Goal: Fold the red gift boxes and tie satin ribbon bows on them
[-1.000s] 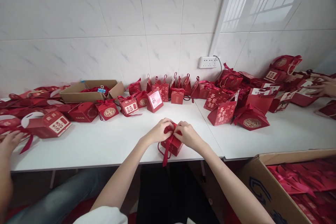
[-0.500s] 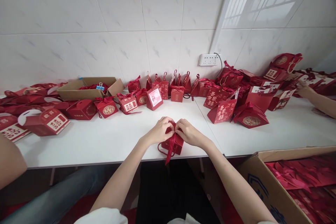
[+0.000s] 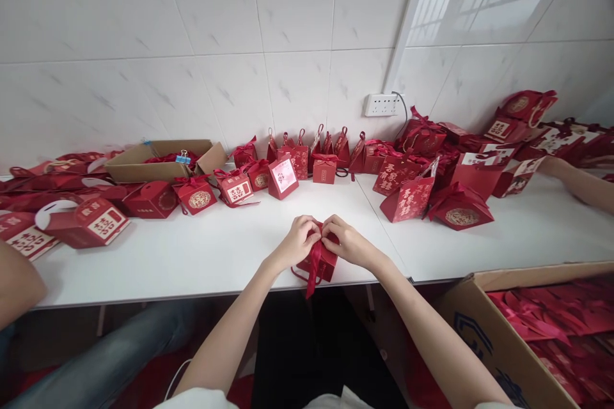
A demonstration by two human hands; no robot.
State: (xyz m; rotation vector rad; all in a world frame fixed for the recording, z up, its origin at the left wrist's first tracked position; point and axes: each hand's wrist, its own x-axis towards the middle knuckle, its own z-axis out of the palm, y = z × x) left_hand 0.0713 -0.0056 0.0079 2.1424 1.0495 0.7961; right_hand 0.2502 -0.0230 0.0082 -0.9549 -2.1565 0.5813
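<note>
A small red gift box [image 3: 328,267] stands on the white table [image 3: 215,255] near its front edge, right in front of me. Over its front hangs a red ribbon [image 3: 314,265], and a thin cord handle loops out at its left side. My left hand [image 3: 303,238] pinches the ribbon at the top of the box. Close beside it, my right hand [image 3: 341,238] also pinches the ribbon there, fingertips almost touching the left ones. The hands cover the top of the box and any knot.
Several red gift boxes [image 3: 283,177] line the wall side. An open cardboard box [image 3: 144,163] with a blue binder clip stands left. At lower right, a large carton [image 3: 480,326] holds red ribboned items. Other people's arms [image 3: 575,185] reach in at both sides. A power strip [image 3: 382,105] is on the wall.
My hands stay at the ribbon with only slight finger movement. The view has shifted a little. At the far right, the other person's hand has moved behind the boxes.
</note>
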